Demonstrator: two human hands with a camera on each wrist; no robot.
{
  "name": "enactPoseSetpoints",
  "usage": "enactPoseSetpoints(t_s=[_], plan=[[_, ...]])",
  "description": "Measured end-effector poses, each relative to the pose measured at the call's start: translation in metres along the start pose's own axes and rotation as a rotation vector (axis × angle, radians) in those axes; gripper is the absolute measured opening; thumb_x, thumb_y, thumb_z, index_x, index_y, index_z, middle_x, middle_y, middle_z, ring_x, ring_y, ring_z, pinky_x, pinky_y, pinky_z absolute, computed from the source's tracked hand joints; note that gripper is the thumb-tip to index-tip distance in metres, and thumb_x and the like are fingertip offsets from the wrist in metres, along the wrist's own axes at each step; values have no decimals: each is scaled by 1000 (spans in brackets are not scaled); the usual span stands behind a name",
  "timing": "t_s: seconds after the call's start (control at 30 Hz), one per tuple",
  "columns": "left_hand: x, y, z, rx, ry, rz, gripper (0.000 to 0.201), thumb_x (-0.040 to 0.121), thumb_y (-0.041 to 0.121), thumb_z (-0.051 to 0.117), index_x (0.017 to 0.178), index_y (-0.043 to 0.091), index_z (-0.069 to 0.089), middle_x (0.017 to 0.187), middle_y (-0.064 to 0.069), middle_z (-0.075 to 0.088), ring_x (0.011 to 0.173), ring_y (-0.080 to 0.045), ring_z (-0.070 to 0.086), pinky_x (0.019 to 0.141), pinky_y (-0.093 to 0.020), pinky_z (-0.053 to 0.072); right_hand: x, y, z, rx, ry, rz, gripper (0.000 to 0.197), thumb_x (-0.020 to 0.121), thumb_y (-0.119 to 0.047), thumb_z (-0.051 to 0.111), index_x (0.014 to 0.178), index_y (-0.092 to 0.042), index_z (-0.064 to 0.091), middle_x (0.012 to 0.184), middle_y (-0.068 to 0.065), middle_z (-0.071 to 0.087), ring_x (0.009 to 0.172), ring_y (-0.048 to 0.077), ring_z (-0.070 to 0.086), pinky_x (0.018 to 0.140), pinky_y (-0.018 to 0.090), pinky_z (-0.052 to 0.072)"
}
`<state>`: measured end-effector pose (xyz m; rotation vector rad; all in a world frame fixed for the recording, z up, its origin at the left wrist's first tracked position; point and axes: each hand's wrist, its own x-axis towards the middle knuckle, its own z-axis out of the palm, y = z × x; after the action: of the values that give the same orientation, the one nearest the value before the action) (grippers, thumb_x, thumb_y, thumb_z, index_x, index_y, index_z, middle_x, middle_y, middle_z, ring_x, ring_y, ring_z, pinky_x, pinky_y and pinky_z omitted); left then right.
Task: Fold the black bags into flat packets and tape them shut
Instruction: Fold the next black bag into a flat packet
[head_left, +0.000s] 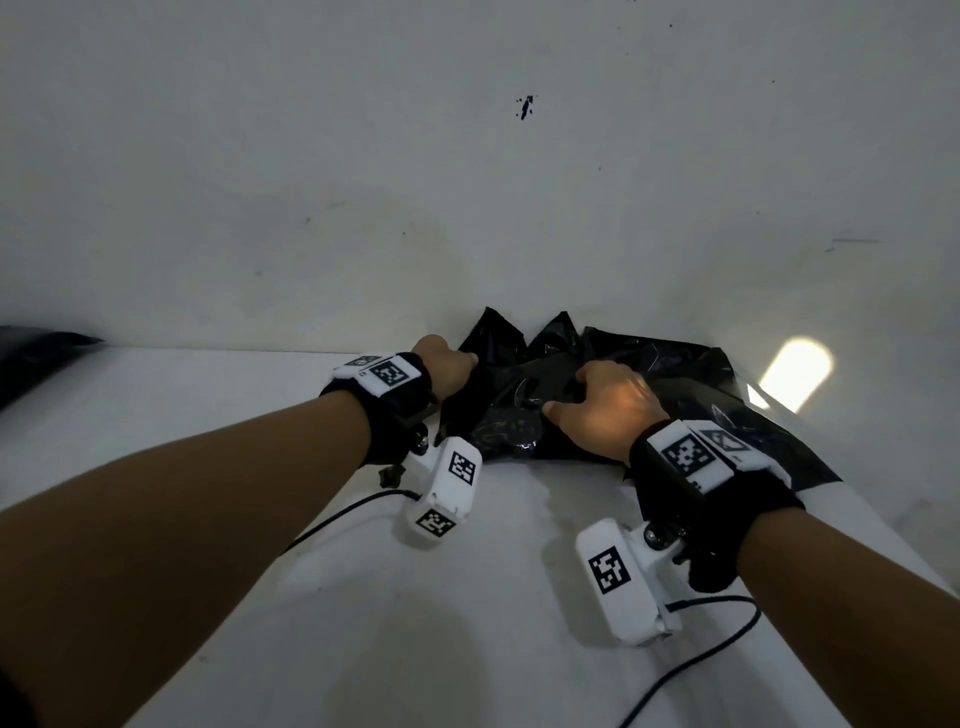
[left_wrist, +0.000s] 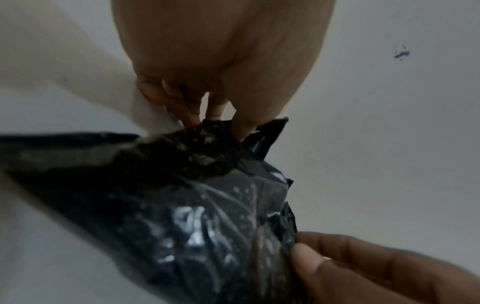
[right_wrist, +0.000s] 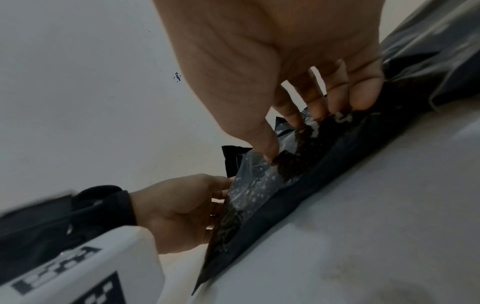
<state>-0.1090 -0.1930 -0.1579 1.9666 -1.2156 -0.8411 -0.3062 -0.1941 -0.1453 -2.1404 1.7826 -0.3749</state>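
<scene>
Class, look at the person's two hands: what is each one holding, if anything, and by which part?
Both hold the black bag. The left hand pinches its crumpled left end; the right hand grips a fold near its middle.

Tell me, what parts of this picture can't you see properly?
- Head view: left hand fingertips are hidden behind the black bag.
- Head view: the dark thing at the left edge is cut off, so I cannot name it.
- Right wrist view: right hand and bag are blurred; tape isn't visible anywhere.

Black wristbands (head_left: 387, 415), white tagged cameras (head_left: 626, 584).
</scene>
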Motion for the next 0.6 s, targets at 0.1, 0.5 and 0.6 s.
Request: enactPoseSetpoints(t_s=[0.1, 0.5, 0.6], plan=[[-8, 7, -4, -67, 18, 15, 26, 99, 15, 50, 111, -5, 61, 103, -16, 58, 104, -31, 59, 77, -33, 40, -3, 1, -1, 8, 1, -26, 58, 84, -49, 66, 126, -11, 55, 135, 14, 53, 126, 36, 49, 102, 45, 46], [-82, 0, -40, -1033, -175, 2, 29, 98, 16, 35, 96, 5, 61, 82, -8, 66, 70, -21, 64, 63, -28, 54, -43, -17, -16, 367, 129, -45, 46, 91, -35, 64, 127, -11, 49, 105, 13, 65, 106, 31, 57, 88, 36, 47], [-114, -2, -63, -1082, -230, 70, 32, 99, 16, 33, 92, 6, 63, 78, -7, 68, 66, -19, 66, 59, -24, 56, -58, -31, -25, 538, 186, 5, 55, 91, -34, 66, 134, -7, 45, 119, 15, 60, 100, 30, 60, 83, 41, 52]])
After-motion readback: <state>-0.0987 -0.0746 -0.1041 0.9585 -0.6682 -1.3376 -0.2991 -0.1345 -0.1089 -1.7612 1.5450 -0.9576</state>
